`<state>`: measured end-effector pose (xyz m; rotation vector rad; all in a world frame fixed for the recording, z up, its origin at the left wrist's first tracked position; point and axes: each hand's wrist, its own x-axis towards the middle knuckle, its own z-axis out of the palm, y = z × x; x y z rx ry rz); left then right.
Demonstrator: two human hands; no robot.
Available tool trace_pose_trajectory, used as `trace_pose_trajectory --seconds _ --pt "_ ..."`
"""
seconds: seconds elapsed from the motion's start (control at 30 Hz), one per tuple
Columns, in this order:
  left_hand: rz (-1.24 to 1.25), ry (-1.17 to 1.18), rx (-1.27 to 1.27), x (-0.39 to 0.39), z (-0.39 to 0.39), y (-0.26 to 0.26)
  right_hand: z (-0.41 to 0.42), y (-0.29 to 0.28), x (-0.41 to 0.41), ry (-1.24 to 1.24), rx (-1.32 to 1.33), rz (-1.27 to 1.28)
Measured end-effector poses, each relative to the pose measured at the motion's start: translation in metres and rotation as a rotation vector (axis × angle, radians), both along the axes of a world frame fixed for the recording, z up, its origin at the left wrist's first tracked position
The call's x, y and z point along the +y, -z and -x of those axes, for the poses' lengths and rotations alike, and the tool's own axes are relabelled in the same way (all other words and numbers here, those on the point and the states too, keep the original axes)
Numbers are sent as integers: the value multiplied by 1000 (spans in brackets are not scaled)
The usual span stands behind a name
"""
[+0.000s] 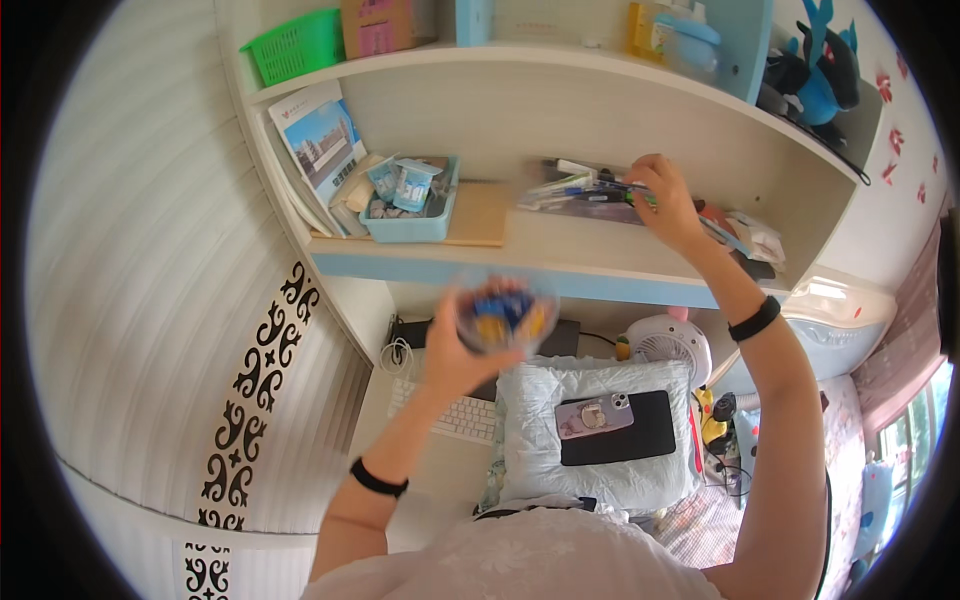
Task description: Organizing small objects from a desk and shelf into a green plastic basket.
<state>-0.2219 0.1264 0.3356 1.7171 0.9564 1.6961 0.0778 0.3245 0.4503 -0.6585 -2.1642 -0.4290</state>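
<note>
Held up in front of the shelf's blue edge, a round clear container (506, 315) with blue and yellow contents is in my left hand (457, 345); motion blurs it. My right hand (660, 199) reaches onto the shelf, its fingers bent at the right part of a clear tray of pens (577, 191). Whether the fingertips grip a pen or the tray cannot be told. A light blue basket (409, 229) with small packets stands on the shelf's left, on a brown folder or board (480, 217). Right of my right hand lie packets (754, 236) and other small items.
Below the shelf are a white keyboard (465, 418), a white fan (667, 341) and a pale cushion (525, 465) bearing a phone (592, 417) and a black flat object (652, 435). Books (315, 150) lean at the shelf's left. A green basket (296, 49) stands above.
</note>
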Motion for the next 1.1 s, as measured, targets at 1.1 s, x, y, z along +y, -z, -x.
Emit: trace_pose_trajectory --seconds 1.1 --pt "-326 -1189 608 117 231 -285 -39 45 -216 -80 -226 256"
